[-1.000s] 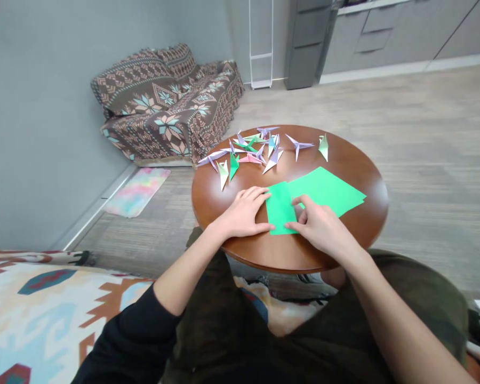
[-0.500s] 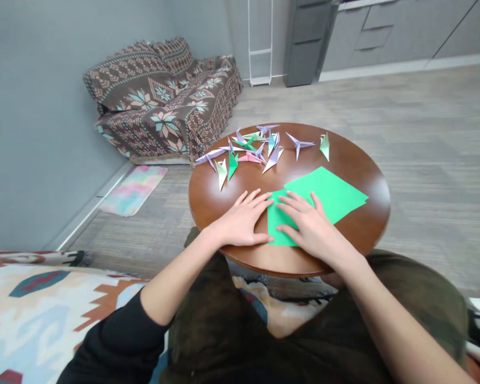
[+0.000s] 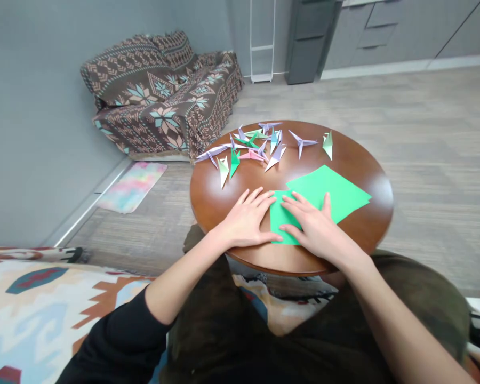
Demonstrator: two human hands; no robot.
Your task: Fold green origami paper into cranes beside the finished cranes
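Right hand (image 3: 314, 226) went from curled fingers a second ago to flat, and both hands shifted slightly right with the view. Its fingers (image 3: 296, 201) were spread and pressed down on the folded green paper (image 3: 279, 217), gripping nothing, with the thumb out over the near corner of the flat green sheets (image 3: 340, 189). Left hand (image 3: 248, 218) also lay open and flat. Its fingers (image 3: 260, 197) were on the wood at the paper's left edge and its thumb touched the near left corner. One folded green paper sat at the near edge of the round wooden table (image 3: 378, 224), mostly covered by the right hand. It touched the flat sheets, and their number could not be told. Origami cranes (image 3: 251, 154) lay across the far half of the table, about a dozen, the cluster too overlapped for an exact count. One lilac crane (image 3: 302, 141) and one pale green crane (image 3: 327, 144) lay apart to the right. Off the table there was one sofa (image 3: 164, 101) under a patterned throw, one pastel mat (image 3: 132, 186) by the wall, one patterned rug (image 3: 44, 304) at lower left, one white rack (image 3: 262, 42) and grey cabinets (image 3: 308, 37). A black sleeve (image 3: 116, 346) covered the left arm.
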